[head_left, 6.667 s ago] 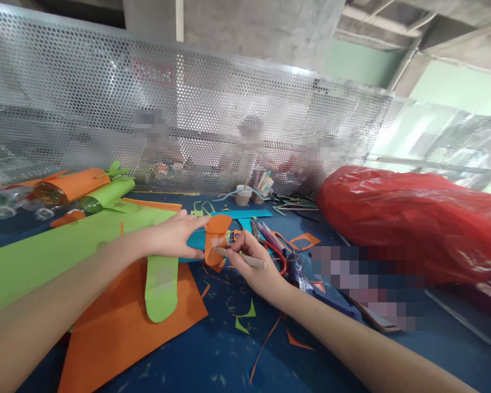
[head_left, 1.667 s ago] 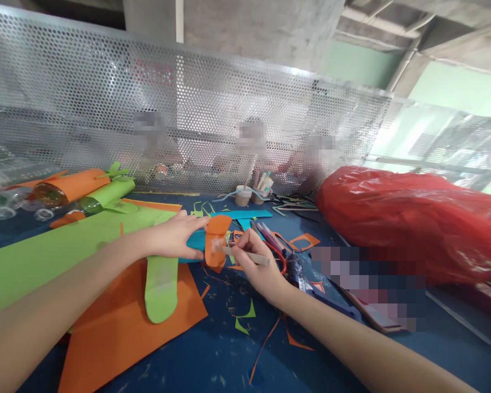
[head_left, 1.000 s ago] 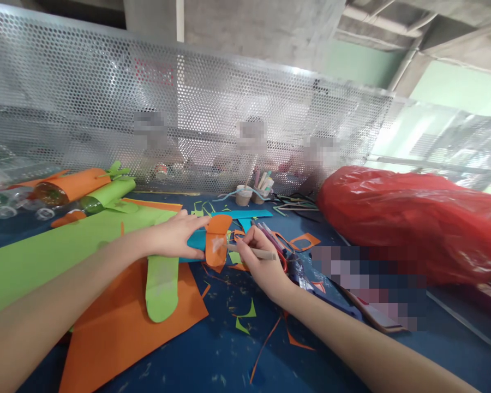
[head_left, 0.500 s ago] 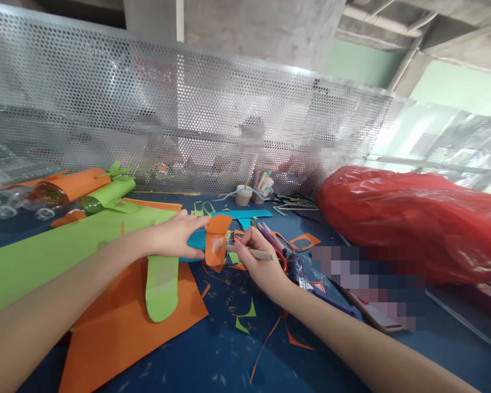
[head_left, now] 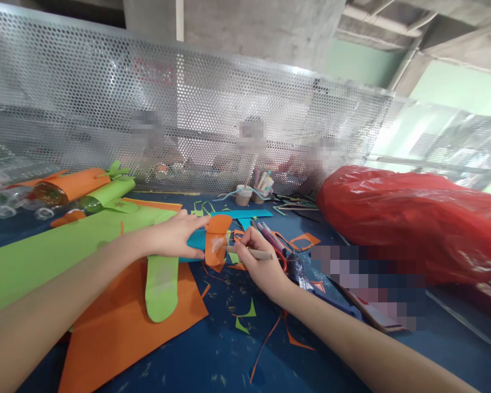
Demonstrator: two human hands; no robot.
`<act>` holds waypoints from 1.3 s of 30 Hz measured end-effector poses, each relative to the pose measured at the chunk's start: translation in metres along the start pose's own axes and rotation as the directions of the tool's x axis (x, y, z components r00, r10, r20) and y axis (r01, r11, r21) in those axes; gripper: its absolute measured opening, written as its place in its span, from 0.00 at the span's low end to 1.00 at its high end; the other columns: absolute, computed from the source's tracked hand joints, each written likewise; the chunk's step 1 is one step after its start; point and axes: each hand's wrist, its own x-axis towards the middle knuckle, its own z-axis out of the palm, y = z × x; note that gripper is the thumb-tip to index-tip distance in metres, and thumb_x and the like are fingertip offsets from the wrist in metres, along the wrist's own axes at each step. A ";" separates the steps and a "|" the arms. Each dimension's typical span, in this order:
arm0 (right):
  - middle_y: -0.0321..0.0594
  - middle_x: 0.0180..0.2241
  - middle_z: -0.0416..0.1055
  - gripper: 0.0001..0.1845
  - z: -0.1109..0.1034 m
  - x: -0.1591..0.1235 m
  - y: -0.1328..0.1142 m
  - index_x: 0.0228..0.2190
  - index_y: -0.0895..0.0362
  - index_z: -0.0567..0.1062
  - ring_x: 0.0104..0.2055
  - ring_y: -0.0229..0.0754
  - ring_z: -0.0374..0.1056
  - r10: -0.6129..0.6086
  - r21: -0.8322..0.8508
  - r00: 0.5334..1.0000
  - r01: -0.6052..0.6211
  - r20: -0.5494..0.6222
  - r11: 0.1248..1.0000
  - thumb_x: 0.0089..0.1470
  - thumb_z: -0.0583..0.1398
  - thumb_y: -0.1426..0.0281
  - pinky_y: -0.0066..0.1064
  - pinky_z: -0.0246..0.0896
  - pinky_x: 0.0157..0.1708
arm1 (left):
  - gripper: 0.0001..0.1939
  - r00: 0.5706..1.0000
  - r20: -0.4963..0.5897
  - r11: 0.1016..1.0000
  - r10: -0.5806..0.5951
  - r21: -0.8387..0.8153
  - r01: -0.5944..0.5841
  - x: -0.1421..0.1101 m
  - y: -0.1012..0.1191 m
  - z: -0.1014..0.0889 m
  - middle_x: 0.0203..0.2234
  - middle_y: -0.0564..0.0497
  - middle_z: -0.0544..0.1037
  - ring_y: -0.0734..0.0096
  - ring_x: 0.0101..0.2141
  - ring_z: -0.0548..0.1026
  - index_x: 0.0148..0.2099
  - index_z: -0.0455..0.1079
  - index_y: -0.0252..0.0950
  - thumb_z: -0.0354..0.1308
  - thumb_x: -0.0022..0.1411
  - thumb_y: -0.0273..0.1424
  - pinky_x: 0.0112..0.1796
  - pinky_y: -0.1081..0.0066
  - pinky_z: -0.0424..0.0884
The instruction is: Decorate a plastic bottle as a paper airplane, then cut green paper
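My left hand [head_left: 180, 234] is closed around a blue paper tube [head_left: 195, 240], thumb below and fingers above. At the tube's right end is an orange paper piece [head_left: 216, 255] with a whitish patch on it. A long green strip [head_left: 162, 297] with a rounded end crosses under my left hand, like the wing of a paper plane. Between the thumb and fingers of my right hand [head_left: 262, 270] is a slim beige pen or marker [head_left: 262, 254]. Its tip points left and meets the orange piece's edge, or comes very near it.
Orange [head_left: 126, 338] and green [head_left: 65, 245] sheets lie at left, near paper-wrapped bottles [head_left: 84, 185]. Paper scraps [head_left: 247, 314] dot the blue table [head_left: 196, 360]. Pens and a dark blue tool [head_left: 331, 300] lie right of my hand. Cups [head_left: 244, 195] and a red plastic bag [head_left: 393, 218] stand behind.
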 end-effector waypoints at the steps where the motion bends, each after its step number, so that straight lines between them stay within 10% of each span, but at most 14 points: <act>1: 0.26 0.20 0.54 0.13 0.000 0.000 0.000 0.24 0.51 0.59 0.21 0.35 0.50 0.000 0.000 1.000 0.000 -0.002 1.000 0.56 0.58 0.65 0.29 0.47 0.23 | 0.41 1.000 0.017 1.000 -0.009 0.001 0.009 0.000 0.000 -0.001 0.56 0.41 0.73 0.45 0.56 0.67 0.68 0.56 0.40 0.59 0.56 0.49 0.58 0.51 0.56; 39: 0.27 0.19 0.57 0.13 0.000 -0.002 0.002 0.26 0.51 0.59 0.20 0.34 0.50 -0.006 -0.012 0.999 0.006 0.035 1.000 0.59 0.57 0.64 0.29 0.48 0.22 | 0.37 1.000 0.030 0.999 0.004 -0.037 -0.003 0.000 0.002 -0.003 0.55 0.43 0.75 0.45 0.55 0.67 0.65 0.60 0.44 0.59 0.57 0.48 0.58 0.51 0.54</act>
